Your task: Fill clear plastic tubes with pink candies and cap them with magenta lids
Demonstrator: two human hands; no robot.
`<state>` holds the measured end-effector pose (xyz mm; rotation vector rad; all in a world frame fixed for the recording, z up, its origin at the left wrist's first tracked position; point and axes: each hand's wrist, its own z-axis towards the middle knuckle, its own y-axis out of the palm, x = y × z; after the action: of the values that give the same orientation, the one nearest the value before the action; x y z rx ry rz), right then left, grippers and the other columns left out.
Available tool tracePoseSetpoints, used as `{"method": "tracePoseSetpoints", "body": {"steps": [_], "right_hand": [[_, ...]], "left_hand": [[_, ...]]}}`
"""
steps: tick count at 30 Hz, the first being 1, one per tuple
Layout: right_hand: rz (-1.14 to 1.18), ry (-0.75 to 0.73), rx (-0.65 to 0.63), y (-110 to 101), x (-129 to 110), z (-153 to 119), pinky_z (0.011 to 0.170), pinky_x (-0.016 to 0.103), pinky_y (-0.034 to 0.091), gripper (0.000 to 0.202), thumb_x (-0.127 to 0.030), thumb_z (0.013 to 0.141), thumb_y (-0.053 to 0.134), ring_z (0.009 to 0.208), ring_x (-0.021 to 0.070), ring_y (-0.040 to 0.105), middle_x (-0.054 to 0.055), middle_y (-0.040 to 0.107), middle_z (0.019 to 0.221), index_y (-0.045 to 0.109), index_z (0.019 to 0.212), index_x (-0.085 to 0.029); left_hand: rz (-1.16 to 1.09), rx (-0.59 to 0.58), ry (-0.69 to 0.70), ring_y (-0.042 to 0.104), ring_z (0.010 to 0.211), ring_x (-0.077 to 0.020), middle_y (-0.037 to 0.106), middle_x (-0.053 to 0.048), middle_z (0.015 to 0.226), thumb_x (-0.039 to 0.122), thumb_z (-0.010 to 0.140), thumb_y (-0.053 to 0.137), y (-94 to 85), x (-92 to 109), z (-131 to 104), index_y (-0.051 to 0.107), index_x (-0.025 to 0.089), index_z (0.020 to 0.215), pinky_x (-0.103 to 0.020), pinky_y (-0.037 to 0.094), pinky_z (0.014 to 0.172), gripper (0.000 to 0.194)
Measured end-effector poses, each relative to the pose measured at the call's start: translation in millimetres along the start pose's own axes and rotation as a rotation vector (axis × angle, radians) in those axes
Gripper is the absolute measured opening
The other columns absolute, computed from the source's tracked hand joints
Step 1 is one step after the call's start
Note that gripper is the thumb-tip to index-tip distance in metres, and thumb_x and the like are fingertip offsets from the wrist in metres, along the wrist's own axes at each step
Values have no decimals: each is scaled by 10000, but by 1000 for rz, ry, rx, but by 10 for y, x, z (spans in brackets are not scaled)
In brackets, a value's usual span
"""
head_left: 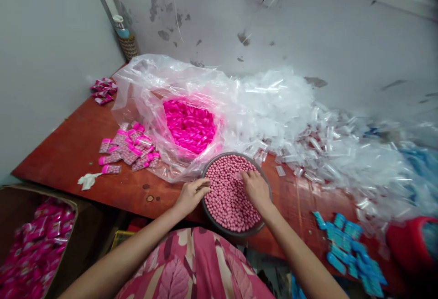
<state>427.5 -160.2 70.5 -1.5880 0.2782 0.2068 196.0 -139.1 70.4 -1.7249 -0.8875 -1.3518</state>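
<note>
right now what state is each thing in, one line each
clear bag: open, pink caps showing
bowl: upright, nearly full of pink beads
small containers: bead-filled, pink-capped, piled
cardboard box: open, pink packets inside
left hand: at bowl's rim
right hand: in beads

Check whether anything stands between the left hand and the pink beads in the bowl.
Nothing visible does. The left hand reaches over the rim of the bowl to the pink beads; the right hand is across the bowl, the clear bag outside it.
</note>
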Motion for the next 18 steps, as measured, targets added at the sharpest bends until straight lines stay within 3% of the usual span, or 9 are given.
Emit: {"method": "tracePoseSetpoints", "body": {"steps": [4,9,11,13,16,18], "right_hand": [[-47,24,-154,310,135,118,696,304,372,187,-75,761,408,874,225,478,135,577,826,582,738,-141],[139,12,-193,697,55,139,680,251,395,172,-85,741,423,768,163,526,71,597,775,585,736,-143],[213,31,-173,700,86,79,693,249,413,192,-126,774,403,784,149,539,59,602,850,565,876,-141],[428,54,-143,640,113,3,717,260,429,224,-202,792,425,823,147,547,47,596,923,518,990,-155],[931,130,-101,516,73,-95,730,296,447,261,-286,737,534,818,164,560,27,600,899,520,974,-180],[1141,170,-99,436,6,-135,730,302,454,249,-289,695,587,799,163,565,13,600,864,534,919,-193]], "left_hand": [[117,7,6,598,808,-154,665,-35,883,241,771,473,-52,22,7,629,193,914,-258,452,748,218],[156,46,12,596,802,-152,663,-21,879,237,766,484,-68,1,77,626,193,915,-245,443,739,211],[155,40,28,593,809,-152,654,-30,905,234,765,487,-21,-9,130,610,192,957,-249,440,749,231],[157,21,47,587,820,-156,638,-45,947,240,756,502,69,-1,198,576,191,1025,-259,438,762,284],[160,-18,81,569,874,-174,602,-67,1034,260,727,543,254,50,318,513,188,1116,-277,429,785,397],[130,-73,96,565,884,-176,608,-60,1025,260,733,532,363,96,396,531,193,1095,-277,423,789,368]]}}
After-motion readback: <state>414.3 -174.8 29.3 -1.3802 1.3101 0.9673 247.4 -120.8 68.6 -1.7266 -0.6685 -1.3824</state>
